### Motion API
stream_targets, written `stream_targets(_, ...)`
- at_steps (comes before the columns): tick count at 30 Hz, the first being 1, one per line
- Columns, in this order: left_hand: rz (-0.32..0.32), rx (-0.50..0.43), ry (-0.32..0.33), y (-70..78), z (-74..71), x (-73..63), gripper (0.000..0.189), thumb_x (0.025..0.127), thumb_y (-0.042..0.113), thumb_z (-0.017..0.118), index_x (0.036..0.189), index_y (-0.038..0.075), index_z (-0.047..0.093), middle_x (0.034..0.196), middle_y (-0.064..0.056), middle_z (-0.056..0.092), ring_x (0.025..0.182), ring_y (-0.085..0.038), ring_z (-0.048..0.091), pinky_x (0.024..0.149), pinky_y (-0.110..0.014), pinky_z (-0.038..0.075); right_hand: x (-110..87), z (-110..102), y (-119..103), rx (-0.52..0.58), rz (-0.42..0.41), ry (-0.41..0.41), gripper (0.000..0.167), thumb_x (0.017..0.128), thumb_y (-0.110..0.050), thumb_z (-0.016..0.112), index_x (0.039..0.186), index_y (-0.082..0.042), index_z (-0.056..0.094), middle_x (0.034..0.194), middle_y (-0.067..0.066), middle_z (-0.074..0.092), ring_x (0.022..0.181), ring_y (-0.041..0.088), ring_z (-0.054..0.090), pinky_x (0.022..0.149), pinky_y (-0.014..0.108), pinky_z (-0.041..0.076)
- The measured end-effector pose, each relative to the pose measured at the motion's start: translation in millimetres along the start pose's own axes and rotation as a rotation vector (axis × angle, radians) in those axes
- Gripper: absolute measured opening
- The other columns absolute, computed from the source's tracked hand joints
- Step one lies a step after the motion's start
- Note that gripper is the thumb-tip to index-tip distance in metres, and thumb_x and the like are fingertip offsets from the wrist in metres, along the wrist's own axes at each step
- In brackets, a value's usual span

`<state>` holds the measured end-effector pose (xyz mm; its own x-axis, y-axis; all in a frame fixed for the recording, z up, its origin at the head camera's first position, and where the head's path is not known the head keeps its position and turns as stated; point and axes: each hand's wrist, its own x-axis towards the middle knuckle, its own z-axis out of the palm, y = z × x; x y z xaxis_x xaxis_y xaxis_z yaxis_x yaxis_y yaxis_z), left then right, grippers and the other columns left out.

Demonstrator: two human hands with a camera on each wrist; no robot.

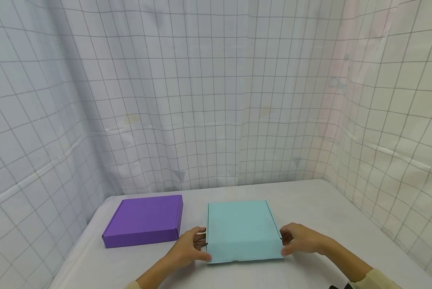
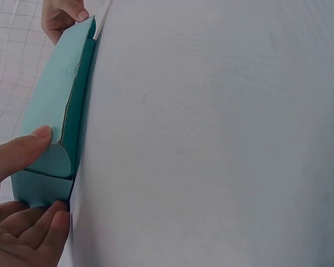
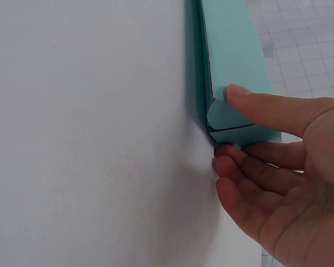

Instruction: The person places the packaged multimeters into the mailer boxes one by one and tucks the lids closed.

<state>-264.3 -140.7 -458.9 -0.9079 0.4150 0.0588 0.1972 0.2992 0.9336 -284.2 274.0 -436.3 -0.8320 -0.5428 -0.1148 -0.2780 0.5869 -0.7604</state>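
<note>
A flat, light turquoise cardboard box [image 1: 243, 224] lies on the table in the head view. Its front flap [image 2: 50, 105] stands slightly out from the box's front, with a dark gap under it in the left wrist view. My left hand [image 1: 187, 247] grips the front left corner, thumb on the flap and fingers along the side wall. At the front right corner my right hand [image 1: 300, 239] holds the box likewise; its thumb presses the flap [image 3: 234, 67] and its curled fingers touch the side. The inside of the box is hidden.
A closed purple cardboard box [image 1: 143, 218] lies to the left of the turquoise one, near my left hand. A white cloth covers the table [image 1: 310, 200]. Grid-patterned white curtains [image 1: 216, 100] hang behind it and on both sides.
</note>
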Motion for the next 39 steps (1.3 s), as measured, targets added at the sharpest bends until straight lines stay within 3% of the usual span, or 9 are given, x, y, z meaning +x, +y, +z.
stream_targets(6,0.011,-0.004,0.015,-1.9,1.3,3.4,0.089,0.07,-0.004,0.093,0.141,-0.016,0.042,0.138,-0.039,0.052,0.125,-0.05,0.056,0.098,-0.049,0.052,3.7,-1,-3,-0.05,0.0,0.012,0.051,0.083,-0.016,0.088,0.12,0.009,0.063,0.108,0.007,0.066,0.102,0.028,0.063,0.091,0.051,0.053)
stream_targets(13,-0.003,0.067,0.036,1.0,2.5,7.6,0.081,0.068,-0.005,0.094,0.133,-0.012,0.046,0.129,-0.037,0.06,0.115,-0.044,0.065,0.09,-0.044,0.057,7.7,1,-4,-0.098,-0.043,0.037,0.041,0.08,-0.014,0.091,0.109,0.004,0.068,0.096,0.003,0.066,0.09,0.024,0.062,0.077,0.037,0.055)
stream_targets(23,0.014,0.137,0.061,0.2,5.0,12.6,0.073,0.066,-0.006,0.094,0.124,-0.009,0.05,0.122,-0.035,0.065,0.11,-0.042,0.068,0.087,-0.044,0.059,10.1,3,3,-0.078,-0.07,0.084,0.041,0.078,-0.015,0.092,0.106,0.006,0.071,0.093,0.002,0.069,0.087,0.023,0.065,0.074,0.035,0.057)
stream_targets(35,0.053,0.208,0.109,-2.1,7.3,19.6,0.062,0.066,-0.011,0.092,0.113,-0.008,0.053,0.1,-0.027,0.073,0.091,-0.033,0.075,0.074,-0.038,0.062,14.3,10,10,-0.086,-0.148,0.111,0.014,0.082,-0.01,0.088,0.092,-0.006,0.08,0.083,-0.006,0.074,0.074,0.012,0.068,0.061,0.026,0.056)
stream_targets(39,0.059,0.197,0.11,-3.7,7.4,21.6,0.061,0.066,-0.012,0.092,0.112,-0.007,0.053,0.099,-0.028,0.073,0.091,-0.033,0.075,0.074,-0.038,0.062,14.2,9,9,-0.076,-0.153,0.116,0.013,0.081,-0.008,0.088,0.092,-0.005,0.081,0.081,-0.006,0.075,0.071,0.012,0.068,0.059,0.025,0.055)
